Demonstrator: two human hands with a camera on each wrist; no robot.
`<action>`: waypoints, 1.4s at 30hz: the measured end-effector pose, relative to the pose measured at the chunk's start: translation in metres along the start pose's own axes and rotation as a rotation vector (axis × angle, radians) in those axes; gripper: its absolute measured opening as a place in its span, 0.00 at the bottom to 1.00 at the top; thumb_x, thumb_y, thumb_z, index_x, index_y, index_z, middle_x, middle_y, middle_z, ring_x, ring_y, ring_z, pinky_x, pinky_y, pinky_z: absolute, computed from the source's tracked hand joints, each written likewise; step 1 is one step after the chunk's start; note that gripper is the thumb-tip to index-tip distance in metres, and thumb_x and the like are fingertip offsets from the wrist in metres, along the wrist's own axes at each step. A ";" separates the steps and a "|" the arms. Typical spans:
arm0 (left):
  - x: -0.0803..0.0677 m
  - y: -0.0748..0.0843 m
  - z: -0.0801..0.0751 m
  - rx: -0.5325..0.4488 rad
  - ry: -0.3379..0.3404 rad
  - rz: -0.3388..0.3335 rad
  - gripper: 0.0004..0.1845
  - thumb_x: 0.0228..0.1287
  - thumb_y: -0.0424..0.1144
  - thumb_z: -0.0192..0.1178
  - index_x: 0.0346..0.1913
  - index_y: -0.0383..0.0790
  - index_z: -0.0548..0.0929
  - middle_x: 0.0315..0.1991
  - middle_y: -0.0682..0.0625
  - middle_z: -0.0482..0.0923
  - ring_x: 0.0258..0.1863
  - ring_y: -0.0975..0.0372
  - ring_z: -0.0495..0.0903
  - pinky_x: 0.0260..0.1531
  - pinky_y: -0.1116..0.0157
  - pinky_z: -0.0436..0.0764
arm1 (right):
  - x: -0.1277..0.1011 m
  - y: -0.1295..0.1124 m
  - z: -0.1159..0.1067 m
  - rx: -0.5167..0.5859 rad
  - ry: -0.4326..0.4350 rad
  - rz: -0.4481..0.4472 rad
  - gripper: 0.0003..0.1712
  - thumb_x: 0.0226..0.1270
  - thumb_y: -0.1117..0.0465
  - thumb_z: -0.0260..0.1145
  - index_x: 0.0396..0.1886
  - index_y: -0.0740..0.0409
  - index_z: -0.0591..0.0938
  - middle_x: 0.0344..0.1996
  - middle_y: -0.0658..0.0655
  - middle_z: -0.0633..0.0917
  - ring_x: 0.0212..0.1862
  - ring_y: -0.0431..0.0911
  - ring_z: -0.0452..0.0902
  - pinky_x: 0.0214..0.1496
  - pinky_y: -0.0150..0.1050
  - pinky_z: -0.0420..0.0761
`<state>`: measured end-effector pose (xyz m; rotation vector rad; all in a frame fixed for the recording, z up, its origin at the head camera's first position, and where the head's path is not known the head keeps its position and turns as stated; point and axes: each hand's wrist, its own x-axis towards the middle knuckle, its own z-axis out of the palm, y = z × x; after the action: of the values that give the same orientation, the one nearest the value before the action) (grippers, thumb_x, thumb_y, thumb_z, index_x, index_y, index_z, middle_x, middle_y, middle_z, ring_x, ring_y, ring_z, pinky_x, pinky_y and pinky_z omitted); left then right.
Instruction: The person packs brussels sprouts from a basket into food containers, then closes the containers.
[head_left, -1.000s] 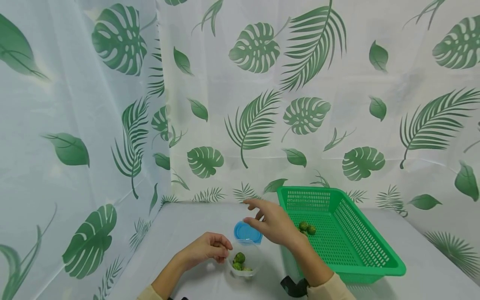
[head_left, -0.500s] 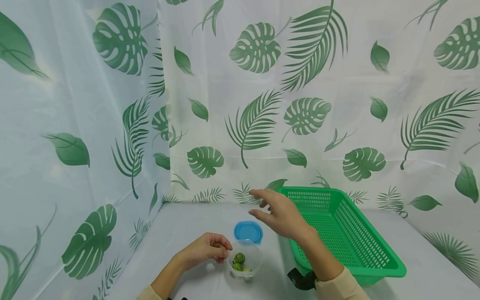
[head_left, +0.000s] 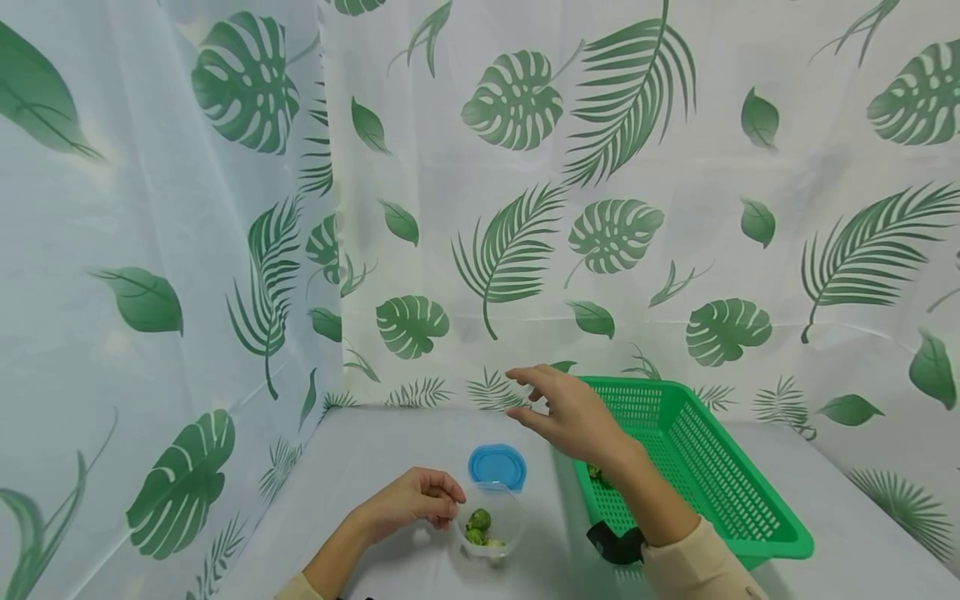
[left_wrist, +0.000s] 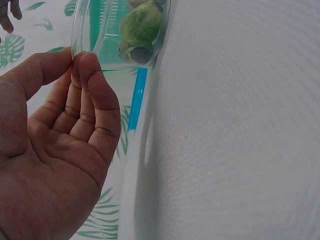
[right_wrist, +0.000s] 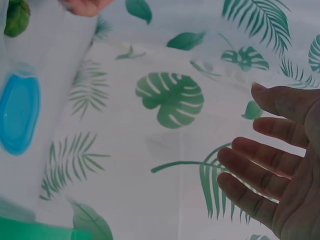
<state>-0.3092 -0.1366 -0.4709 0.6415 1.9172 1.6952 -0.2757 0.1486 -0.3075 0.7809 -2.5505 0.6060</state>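
A small clear container [head_left: 504,518] stands on the white table near the front edge, with green sprouts [head_left: 477,522] in it. My left hand [head_left: 448,501] pinches its left rim between thumb and fingers; the left wrist view shows the left hand [left_wrist: 80,56] on the container rim [left_wrist: 76,35], with the sprouts [left_wrist: 141,24] behind. A blue lid [head_left: 497,466] lies just beyond the container. My right hand [head_left: 537,400] hovers open and empty above the near-left corner of the green basket [head_left: 720,492]. The right wrist view shows the right hand [right_wrist: 260,150] spread, the lid [right_wrist: 19,112] off to the left.
A few sprouts [head_left: 596,474] lie in the basket, partly hidden behind my right wrist. A black band [head_left: 617,542] sits on that wrist. Leaf-print curtains [head_left: 510,208] close off the back and left of the table [head_left: 375,450].
My right hand has risen and moved right, from over the blue lid to above the basket's corner. The left hand has stayed on the container's rim.
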 end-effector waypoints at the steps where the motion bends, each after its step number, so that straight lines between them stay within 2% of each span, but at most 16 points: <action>1: 0.000 0.000 0.000 -0.001 0.000 -0.001 0.14 0.72 0.32 0.62 0.54 0.24 0.82 0.34 0.54 0.85 0.32 0.66 0.81 0.37 0.67 0.84 | 0.000 0.001 -0.001 -0.003 -0.001 0.003 0.29 0.69 0.50 0.73 0.68 0.47 0.81 0.59 0.50 0.86 0.50 0.47 0.85 0.45 0.42 0.86; 10: -0.002 0.001 0.002 -0.002 0.003 -0.003 0.16 0.72 0.30 0.61 0.55 0.20 0.80 0.33 0.54 0.85 0.31 0.66 0.81 0.36 0.67 0.83 | 0.005 0.008 -0.008 -0.015 -0.010 0.003 0.29 0.70 0.51 0.73 0.68 0.50 0.81 0.59 0.51 0.86 0.51 0.49 0.84 0.45 0.43 0.85; 22: -0.002 0.001 0.002 -0.002 0.001 0.001 0.16 0.72 0.30 0.61 0.55 0.20 0.80 0.33 0.54 0.85 0.31 0.66 0.81 0.36 0.68 0.83 | 0.012 0.025 -0.015 -0.007 -0.026 0.018 0.29 0.72 0.51 0.71 0.69 0.53 0.80 0.62 0.56 0.84 0.50 0.51 0.85 0.42 0.42 0.84; 32: -0.002 0.002 0.002 0.005 0.006 0.005 0.16 0.71 0.30 0.61 0.55 0.20 0.80 0.32 0.54 0.85 0.30 0.65 0.81 0.36 0.67 0.83 | 0.016 0.050 -0.016 0.021 -0.043 0.070 0.27 0.73 0.54 0.70 0.68 0.56 0.80 0.62 0.59 0.84 0.51 0.54 0.85 0.46 0.50 0.86; 42: -0.001 0.001 0.002 0.005 0.010 -0.002 0.16 0.71 0.31 0.63 0.55 0.21 0.80 0.32 0.54 0.85 0.31 0.65 0.82 0.36 0.67 0.83 | 0.017 0.069 -0.017 0.019 -0.055 0.119 0.26 0.74 0.54 0.69 0.67 0.58 0.80 0.60 0.60 0.85 0.53 0.56 0.84 0.49 0.53 0.85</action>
<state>-0.3071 -0.1357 -0.4700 0.6338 1.9294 1.6958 -0.3263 0.2018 -0.3049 0.6647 -2.6600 0.6551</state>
